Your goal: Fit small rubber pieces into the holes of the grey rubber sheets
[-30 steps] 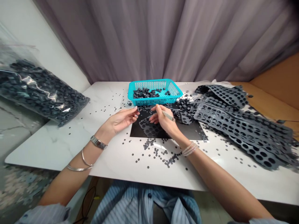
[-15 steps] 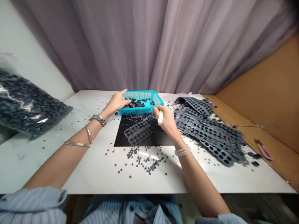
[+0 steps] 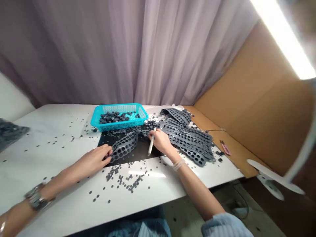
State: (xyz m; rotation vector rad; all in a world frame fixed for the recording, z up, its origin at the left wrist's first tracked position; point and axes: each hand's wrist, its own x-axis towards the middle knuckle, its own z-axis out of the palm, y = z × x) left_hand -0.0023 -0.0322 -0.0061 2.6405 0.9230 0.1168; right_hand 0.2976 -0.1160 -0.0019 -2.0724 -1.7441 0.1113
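We see the left hand (image 3: 100,156), fingers pinching one end of a perforated grey strip (image 3: 125,143) over the black mat (image 3: 142,152) on the desk (image 3: 66,197). Near the strip's other end, we see the right hand (image 3: 160,141), fingers grasping a white pen-like tool (image 3: 151,144).

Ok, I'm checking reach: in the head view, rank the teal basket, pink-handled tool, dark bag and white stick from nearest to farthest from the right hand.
1. White stick: in the right hand.
2. Teal basket: beyond the hand, to its left.
3. Pink-handled tool: off to the right.
4. Dark bag: at the far left edge.
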